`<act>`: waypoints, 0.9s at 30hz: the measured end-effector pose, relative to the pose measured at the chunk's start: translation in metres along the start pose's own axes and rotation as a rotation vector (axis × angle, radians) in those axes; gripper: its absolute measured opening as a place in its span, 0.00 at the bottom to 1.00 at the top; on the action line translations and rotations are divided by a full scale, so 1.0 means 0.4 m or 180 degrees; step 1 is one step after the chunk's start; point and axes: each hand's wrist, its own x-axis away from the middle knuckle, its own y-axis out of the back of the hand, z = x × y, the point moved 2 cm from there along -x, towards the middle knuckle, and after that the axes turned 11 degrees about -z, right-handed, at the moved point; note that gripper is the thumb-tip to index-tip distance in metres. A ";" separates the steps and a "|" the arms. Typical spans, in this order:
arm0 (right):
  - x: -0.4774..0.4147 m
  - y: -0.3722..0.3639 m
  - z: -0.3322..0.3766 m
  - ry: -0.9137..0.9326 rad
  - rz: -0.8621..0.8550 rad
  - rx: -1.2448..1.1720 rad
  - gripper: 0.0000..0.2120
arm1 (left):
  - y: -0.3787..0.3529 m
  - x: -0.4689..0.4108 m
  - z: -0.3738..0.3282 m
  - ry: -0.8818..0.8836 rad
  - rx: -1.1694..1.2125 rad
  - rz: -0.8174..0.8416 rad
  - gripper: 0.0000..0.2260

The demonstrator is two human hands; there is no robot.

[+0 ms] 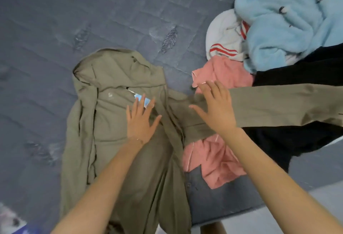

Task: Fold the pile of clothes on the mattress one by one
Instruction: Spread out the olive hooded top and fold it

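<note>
Olive hooded jacket [115, 122] lies spread on grey mattress [55, 20], hood [111, 66] away from the person, hem twd the near edge. L hand [139, 122] lies flat on the chest, fingers straight and fanned, tips by a blue label [138, 97], gripping nothing. R hand [217, 111] is splayed wide over the sleeve root, also empty. R sleeve [278, 104] runs out sideways across pink garment [219, 163] and black garment [297, 141] of the pile. Step looks like smoothing before the fold. To do it well: keep L palm pinning the body, sweep creases outward, then lift the sleeve clear of the pile so nothing drags in w/ it, and lay it across the chest. Front panels look bunched; flatten first. Hard to read: R hand is motion-blurred, so contact w/ the cloth is unsure. L sleeve seems tucked along the far side, can't confirm. Hem and cuff are cut off by the frame. Blue fleece [287, 20] and white red-striped piece [224, 37] overlap, so item count is unclear.
</note>
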 end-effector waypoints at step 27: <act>0.256 -0.683 0.984 0.1838 0.1651 0.0192 0.35 | 0.036 0.642 0.953 0.1938 0.0767 0.0300 0.22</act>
